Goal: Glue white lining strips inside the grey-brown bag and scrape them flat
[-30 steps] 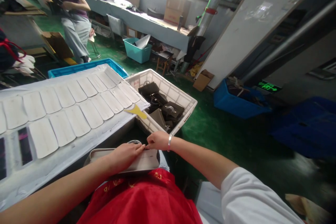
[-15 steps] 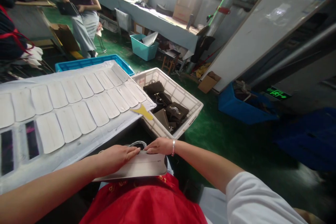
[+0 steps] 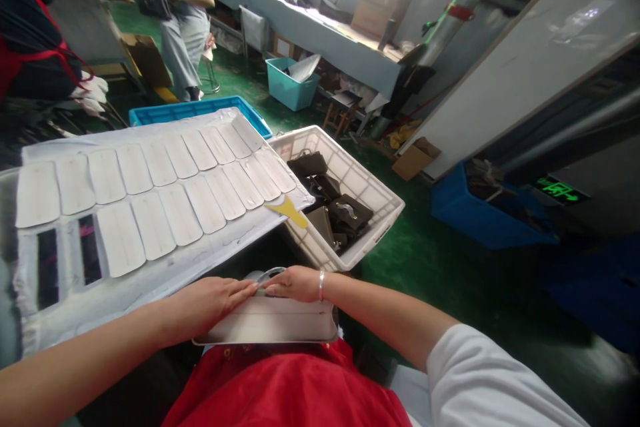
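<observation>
Left hand (image 3: pixel 215 300) and right hand (image 3: pixel 295 283) both on the pale bag (image 3: pixel 280 323), fingertips nearly meeting along its top edge beside the clear-wrapped handle (image 3: pixel 273 273). Fingers of the left hand lie stretched along that edge; fingers of the right hand are at the handle base — can't tell whether either one pinches, undersides hidden. Bag is on the near side of the white crate (image 3: pixel 367 247), at the lap over the red apron (image 3: pixel 285 387).

Changes: one second ago the right fingers were bunched close to the bag's right end; now they lie flatter, with more bag sticking out past them. More of the pale panel shows too, its long lower edge nearly level. View has swung, so the whole crate sits further right in frame. Co-worker (image 3: pixel 180 33), beyond and left of the crate, now has the head cropped off; a dark bag (image 3: pixel 155 5) in their hands, hardly readable a second ago, now shows.

Dark bags (image 3: pixel 350 210) piled in the crate, same as before. Left of the crate: desk (image 3: pixel 165 273) with two rows of white panels (image 3: pixel 181 217), unchanged — dark strips (image 3: pixel 90 247) at the rows' near-left end. Yellow piece (image 3: pixel 287 209) at the desk corner, against the crate. Teal bin (image 3: pixel 290 88) behind the crate.
</observation>
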### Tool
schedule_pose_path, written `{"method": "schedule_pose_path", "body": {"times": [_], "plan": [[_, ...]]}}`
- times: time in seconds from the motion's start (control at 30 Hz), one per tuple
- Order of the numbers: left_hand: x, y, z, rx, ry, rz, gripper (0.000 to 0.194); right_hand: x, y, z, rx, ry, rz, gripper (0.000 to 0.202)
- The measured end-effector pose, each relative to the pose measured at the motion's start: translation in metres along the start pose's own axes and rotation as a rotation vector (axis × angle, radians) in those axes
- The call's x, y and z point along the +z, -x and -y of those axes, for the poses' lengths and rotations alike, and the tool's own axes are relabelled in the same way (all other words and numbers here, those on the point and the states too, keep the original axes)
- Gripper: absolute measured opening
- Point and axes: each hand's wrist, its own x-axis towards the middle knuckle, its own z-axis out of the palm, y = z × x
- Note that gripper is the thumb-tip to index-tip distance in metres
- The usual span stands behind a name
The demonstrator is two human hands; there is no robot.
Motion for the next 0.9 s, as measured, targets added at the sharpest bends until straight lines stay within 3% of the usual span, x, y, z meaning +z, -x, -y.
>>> {"method": "schedule_pose_path", "body": {"times": [0.27, 0.47, 0.53, 0.67, 0.77, 0.9], "plan": [[-0.013, 0.027, 0.011, -0.027, 0.009, -0.001, 0.044, 0.003, -0.034, 0.022, -0.024, 0.033, 0.06, 0.039], [-0.021, 0.029, -0.001, -0.074, -0.073, -0.022, 0.047, 0.006, -0.054, 0.033, -0.053, 0.081, 0.047, 0.042], [-0.023, 0.027, -0.009, -0.095, -0.131, -0.01, 0.047, 0.004, -0.043, 0.026, -0.065, 0.087, 0.038, 0.041], [-0.022, 0.023, -0.022, -0.138, -0.208, -0.007, 0.043, -0.005, 0.005, -0.006, -0.021, 0.077, 0.031, 0.038], [-0.017, 0.024, -0.025, -0.168, -0.23, -0.073, 0.043, -0.01, 0.035, -0.03, 0.044, 0.078, -0.002, 0.037], [-0.007, 0.022, -0.027, -0.198, -0.231, -0.16, 0.041, -0.006, 0.056, -0.037, 0.095, 0.09, -0.121, 0.035]]}}
